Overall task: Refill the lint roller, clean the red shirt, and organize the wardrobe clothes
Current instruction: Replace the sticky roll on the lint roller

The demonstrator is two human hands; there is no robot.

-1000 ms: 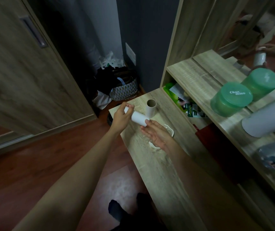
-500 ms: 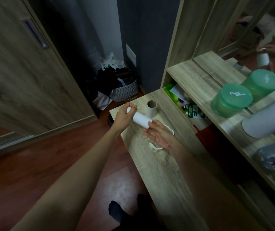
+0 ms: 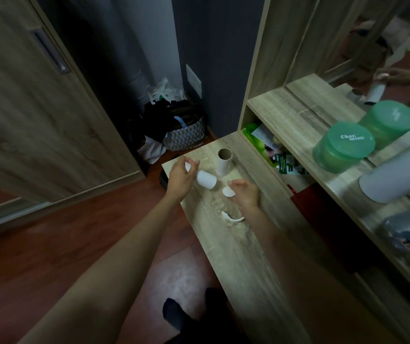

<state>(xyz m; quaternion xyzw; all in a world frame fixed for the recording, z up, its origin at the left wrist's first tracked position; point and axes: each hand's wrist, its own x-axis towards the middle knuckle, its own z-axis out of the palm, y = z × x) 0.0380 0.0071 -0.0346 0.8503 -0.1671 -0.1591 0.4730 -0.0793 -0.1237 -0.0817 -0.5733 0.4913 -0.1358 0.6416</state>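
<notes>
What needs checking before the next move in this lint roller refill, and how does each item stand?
1. White refill roll gripped by the left hand: ok.
2. Small white cap pinched by the right hand: ok.
3. Cardboard tube upright, apart from the roll: ok.
4. White curved piece lying on the bench near the right wrist: ok.
5. Whether that piece is the roller's handle: cannot tell.
</notes>
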